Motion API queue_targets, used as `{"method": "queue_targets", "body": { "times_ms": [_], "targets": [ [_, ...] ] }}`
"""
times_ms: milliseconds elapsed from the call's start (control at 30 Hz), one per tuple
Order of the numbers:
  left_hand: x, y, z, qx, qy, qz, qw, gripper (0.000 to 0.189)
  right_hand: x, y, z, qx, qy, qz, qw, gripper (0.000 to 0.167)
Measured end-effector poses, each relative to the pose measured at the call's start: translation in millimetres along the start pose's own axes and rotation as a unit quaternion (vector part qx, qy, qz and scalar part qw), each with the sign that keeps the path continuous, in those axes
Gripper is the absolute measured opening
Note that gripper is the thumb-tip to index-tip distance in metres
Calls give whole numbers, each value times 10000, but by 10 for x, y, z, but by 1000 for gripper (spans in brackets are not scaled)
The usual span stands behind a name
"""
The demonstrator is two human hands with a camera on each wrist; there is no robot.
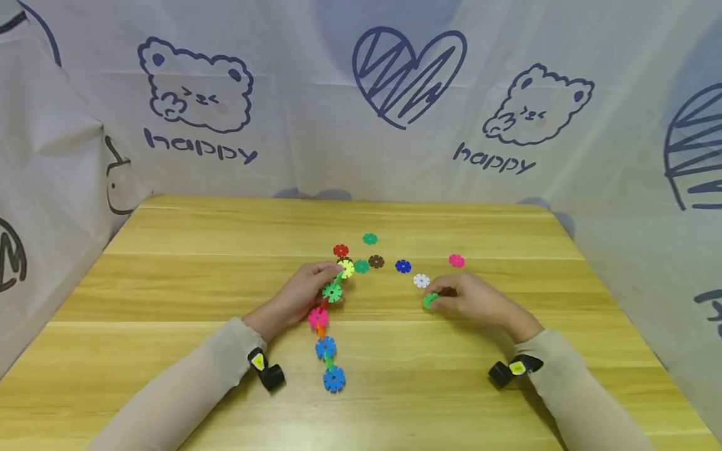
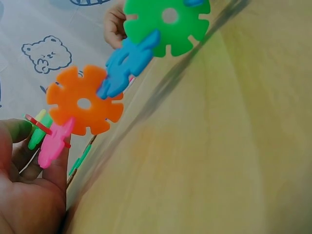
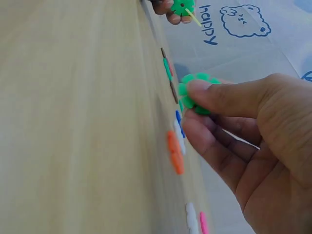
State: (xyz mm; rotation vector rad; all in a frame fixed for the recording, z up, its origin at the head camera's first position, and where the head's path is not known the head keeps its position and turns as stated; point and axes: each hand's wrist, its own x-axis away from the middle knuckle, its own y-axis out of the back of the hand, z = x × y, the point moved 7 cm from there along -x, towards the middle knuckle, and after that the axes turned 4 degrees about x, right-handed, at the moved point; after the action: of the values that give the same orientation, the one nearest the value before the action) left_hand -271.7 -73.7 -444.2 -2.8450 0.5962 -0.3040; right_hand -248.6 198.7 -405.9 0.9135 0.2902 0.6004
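Observation:
My left hand [image 1: 301, 291] grips the upper end of a chain of slotted plastic snowflake discs, near its yellow disc [image 1: 346, 270] and green disc [image 1: 331, 292]. From there the chain runs toward me through a pink disc [image 1: 317, 317] to a blue end disc [image 1: 334, 379]. In the left wrist view, an orange disc [image 2: 97, 119] and a blue disc [image 2: 117, 73] show slotted edge to edge. Between thumb and fingers, my right hand [image 1: 476, 299] pinches a loose green disc [image 3: 200, 80], to the right of the chain.
Loose discs lie beyond the hands: red [image 1: 341, 250], brown [image 1: 376, 261], dark blue [image 1: 403, 266], white [image 1: 421, 280] and pink [image 1: 456, 260], among others. An orange disc [image 3: 175, 152] shows in the right wrist view. A printed cloth [image 1: 316, 144] hangs behind the wooden table [image 1: 395, 388].

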Motion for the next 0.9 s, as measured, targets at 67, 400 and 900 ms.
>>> {"method": "queue_targets", "body": {
  "times_ms": [67,400,900],
  "targets": [
    [1,1,-5,5,-19,-3,10000,33,-35,25,38,32,63,-112,9999,17],
    [-16,-10,0,47,-97,3,9999,30,-252,58,153,-121,-131,-601,9980,23],
    [-8,-8,-16,-90,-132,-24,9999,30,-586,59,435,-219,346,-1242,9914,25]
  ]
}}
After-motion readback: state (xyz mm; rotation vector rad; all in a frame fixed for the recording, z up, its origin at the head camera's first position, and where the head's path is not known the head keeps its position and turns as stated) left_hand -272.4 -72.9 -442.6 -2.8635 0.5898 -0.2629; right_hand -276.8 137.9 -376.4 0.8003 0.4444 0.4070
